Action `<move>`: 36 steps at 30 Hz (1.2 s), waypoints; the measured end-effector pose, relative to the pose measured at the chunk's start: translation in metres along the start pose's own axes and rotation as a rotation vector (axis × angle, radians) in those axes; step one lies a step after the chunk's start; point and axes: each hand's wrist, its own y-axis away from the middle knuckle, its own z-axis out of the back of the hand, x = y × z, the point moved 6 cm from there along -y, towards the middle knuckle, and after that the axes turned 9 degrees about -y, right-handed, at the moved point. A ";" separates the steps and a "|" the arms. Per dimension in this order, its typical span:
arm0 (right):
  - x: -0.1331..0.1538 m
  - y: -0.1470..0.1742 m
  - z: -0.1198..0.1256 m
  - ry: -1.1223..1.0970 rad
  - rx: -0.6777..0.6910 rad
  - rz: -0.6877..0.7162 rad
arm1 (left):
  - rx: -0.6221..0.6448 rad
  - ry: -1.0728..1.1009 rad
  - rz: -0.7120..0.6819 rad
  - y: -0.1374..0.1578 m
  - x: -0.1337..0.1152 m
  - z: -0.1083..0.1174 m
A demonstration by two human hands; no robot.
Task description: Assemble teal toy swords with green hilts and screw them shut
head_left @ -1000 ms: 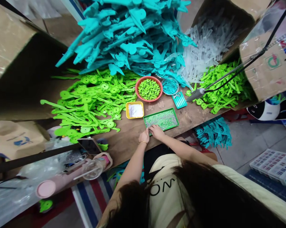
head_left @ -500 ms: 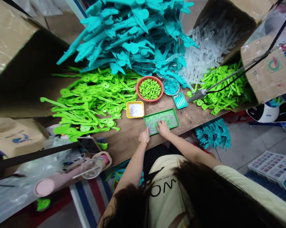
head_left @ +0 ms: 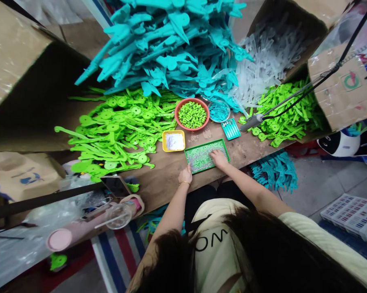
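A shallow green tray [head_left: 222,143] lies on the table in front of me, its floor covered with small silvery beads [head_left: 198,158]. My left hand [head_left: 186,173] is closed on the tray's near left corner. Over the tray's right half, my right hand [head_left: 219,158] has its fingers stretched down onto the beads, slightly apart, with nothing visible held in them. Behind the tray stand a yellow dish [head_left: 173,149] of white powder and a red bowl [head_left: 178,119] of short green pieces. A small teal tray [head_left: 231,129] with little metal parts sits to the right.
Bright green plastic parts [head_left: 119,134] are heaped at the left, teal parts [head_left: 171,53] at the back. Clear plastic strips [head_left: 263,61] spill from a box at the back right. A thin-armed device [head_left: 253,122] reaches in from the right. A phone [head_left: 114,186] stands left.
My right hand has moved to the right across the tray, baring more green floor in the middle. My left hand stays on the corner.
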 end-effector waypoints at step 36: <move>0.070 -0.013 -0.059 -0.039 0.064 0.135 | -0.006 0.004 -0.030 -0.003 -0.001 0.000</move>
